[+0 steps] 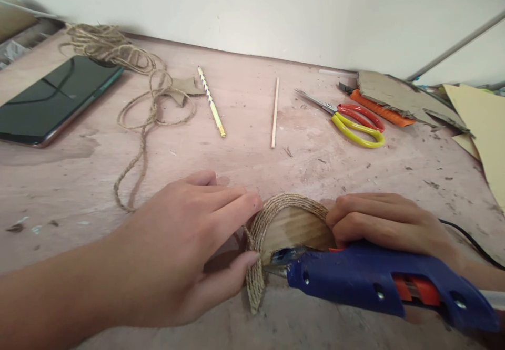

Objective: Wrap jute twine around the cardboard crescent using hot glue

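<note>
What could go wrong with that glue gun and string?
The nozzle of the glue gun in the right hand is very close to the thumb of the left hand. If it's hot, which I can't see, it could burn the skin. Also, the loose twine lies in loops, with a messy pile behind, so it might knot or snag if pulled.

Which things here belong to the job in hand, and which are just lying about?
Likely the job: blue glue gun; twine-edged cardboard, touched by left hand and right hand; loose twine.

Seemingly just lying about: phone; pencil; wooden stick; scissors; orange tool; cardboard scraps; yellow sheet.
</note>
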{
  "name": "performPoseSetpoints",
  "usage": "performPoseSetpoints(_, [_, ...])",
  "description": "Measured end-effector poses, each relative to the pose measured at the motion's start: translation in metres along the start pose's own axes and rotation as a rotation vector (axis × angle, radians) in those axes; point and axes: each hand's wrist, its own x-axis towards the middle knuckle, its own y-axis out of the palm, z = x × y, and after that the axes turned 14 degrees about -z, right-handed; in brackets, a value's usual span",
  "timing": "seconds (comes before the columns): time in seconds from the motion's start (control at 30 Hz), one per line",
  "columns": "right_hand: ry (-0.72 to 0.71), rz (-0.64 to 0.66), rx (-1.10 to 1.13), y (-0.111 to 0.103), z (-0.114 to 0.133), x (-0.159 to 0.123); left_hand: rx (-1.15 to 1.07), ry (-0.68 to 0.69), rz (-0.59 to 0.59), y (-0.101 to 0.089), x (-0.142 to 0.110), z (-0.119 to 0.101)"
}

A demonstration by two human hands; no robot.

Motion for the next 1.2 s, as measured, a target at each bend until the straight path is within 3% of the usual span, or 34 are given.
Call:
performPoseSetpoints(0.27, [0.039, -0.033, -0.017, 0.004, 0.003, -0.001, 0.000, 0.004, -0.005, 0.000, -0.001, -0.001])
performPoseSetpoints(0.93, [-0.026, -0.005, 0.036, -0.002, 0.000, 0.004, -0.007, 0.011, -0.007, 0.001, 0.002, 0.001])
performPoseSetpoints(1.13, [0.024, 0.110, 0.037, -0.010, 0.001, 0.008, -0.010, 0.012, -0.005, 0.000, 0.002, 0.000])
performPoseSetpoints(1.2, [0.024, 0.085, 0.061, -0.008, 0.001, 0.007, -0.006, 0.009, 0.000, -0.001, 0.001, -0.001])
